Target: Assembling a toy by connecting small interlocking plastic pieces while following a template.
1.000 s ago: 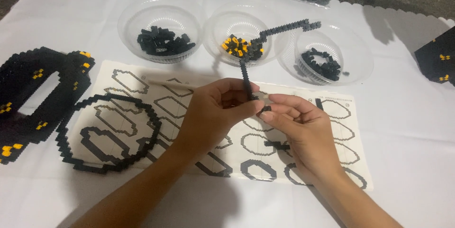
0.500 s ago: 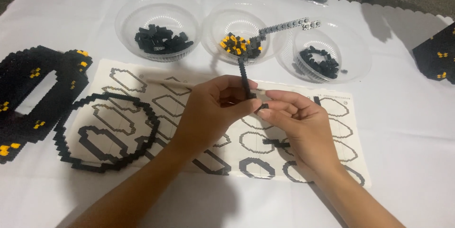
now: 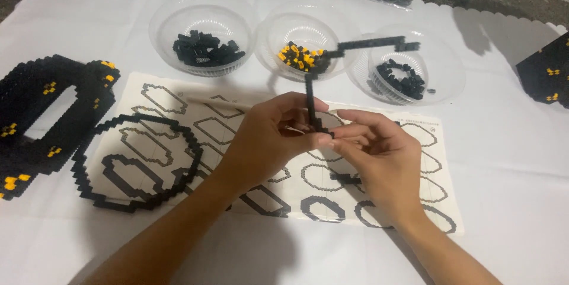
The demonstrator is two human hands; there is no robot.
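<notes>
The surface (image 3: 510, 160) wears a white cloth, matt and softly creased, with a scalloped hem at the far edge, and on it lies a matt paper sheet (image 3: 427, 143) printed with black outlines. The three bowls (image 3: 178, 18) are thin clear plastic, glossy enough to catch the light, and they hold small plastic bricks (image 3: 204, 49), black with a dull sheen and some bright yellow. The thin black strip (image 3: 309, 92) and the ring outline (image 3: 139, 160) are built of the same studded, bumpy plastic bricks.
</notes>
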